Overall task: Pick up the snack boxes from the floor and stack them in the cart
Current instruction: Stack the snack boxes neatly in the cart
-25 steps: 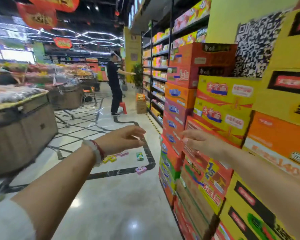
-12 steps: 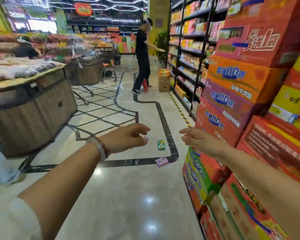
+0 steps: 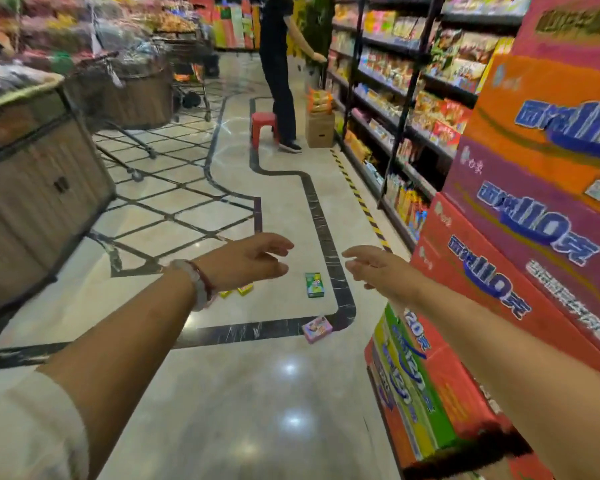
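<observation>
Four snack boxes lie on the floor ahead: a pink box nearest, a green box beyond it with its long axis running away from you, two yellow boxes left. Your left hand and right hand hover above, fingers loose, holding nothing. The right looks closer to the pink box.

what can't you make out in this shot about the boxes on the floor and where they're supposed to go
Head view:
- Yellow boxes: mostly hidden behind the left hand and wrist; count unclear.
- Print on the green box and pink box: too small.
- Target cart: none identifiable; background carts blurred.
- Right hand: palm side faces away.
</observation>
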Tool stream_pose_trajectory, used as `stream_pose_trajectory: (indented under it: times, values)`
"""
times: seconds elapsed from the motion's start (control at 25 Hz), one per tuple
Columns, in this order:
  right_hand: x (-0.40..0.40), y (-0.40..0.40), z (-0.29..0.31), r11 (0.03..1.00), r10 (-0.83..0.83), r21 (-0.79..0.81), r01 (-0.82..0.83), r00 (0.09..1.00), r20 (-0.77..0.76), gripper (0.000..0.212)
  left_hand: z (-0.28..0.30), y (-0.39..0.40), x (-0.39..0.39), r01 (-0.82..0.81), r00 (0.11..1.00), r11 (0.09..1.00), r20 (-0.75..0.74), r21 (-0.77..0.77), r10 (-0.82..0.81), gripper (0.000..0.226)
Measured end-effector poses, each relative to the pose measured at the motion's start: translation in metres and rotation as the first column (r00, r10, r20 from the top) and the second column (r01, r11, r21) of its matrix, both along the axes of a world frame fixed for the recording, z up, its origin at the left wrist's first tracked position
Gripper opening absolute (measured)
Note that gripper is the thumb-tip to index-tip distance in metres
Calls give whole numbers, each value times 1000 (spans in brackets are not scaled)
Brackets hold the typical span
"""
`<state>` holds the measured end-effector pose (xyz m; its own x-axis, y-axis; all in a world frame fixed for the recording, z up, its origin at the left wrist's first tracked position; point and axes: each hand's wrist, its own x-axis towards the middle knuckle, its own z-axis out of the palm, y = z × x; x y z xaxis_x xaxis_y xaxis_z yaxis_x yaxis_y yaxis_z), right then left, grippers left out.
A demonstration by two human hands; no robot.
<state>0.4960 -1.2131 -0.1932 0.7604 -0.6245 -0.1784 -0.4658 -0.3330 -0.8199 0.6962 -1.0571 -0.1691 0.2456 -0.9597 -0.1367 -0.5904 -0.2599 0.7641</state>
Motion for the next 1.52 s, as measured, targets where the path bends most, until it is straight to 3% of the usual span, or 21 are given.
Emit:
stream_pose_trajectory:
  times: [0.32, 0.72, 0.88, 1.04, 1.12, 1.2, 1.24, 1.32, 1.4, 1.52]
  values:
    - [158, -154, -56, 997, 12, 73, -5, 995, -99, 32, -65, -147, 152, -35, 996, 997, -76, 76, 40, 31]
    - [289, -335, -195, 980, -98, 151, 133, 971, -219, 34, -194, -353, 279, 98, 992, 970, -104, 224, -76, 36]
    - [310, -411, -306, 969, -145, 148, 196, 942, -302, 33, -287, -440, 306, 102, 985, 962, -162, 254, -62, 39]
    - [310, -442, -479, 920, -186, 228, 319, 867, -462, 18, -445, -497, 334, 97, 978, 945, -209, 313, -31, 36]
    - [303, -440, -562, 871, -220, 257, 419, 800, -559, 17, -517, -511, 344, 89, 976, 935, -218, 344, -13, 30]
    - [293, -431, -686, 782, -276, 279, 557, 711, -647, 30, -631, -537, 359, 82, 975, 925, -221, 370, 2, 28]
    - [287, -426, -696, 700, -316, 298, 649, 657, -685, 31, -637, -541, 363, 51, 980, 927, -198, 372, 25, 29]
    - [283, -403, -795, 492, -400, 365, 790, 578, -712, 39, -724, -556, 363, 64, 979, 912, -205, 406, 22, 33]
    - [287, -393, -862, 357, -458, 428, 830, 555, -695, 62, -778, -571, 370, 83, 987, 906, -163, 414, -16, 37]
    - [306, -388, -888, 312, -545, 382, 870, 493, -678, 69, -815, -572, 372, 57, 978, 907, -206, 418, 33, 30]
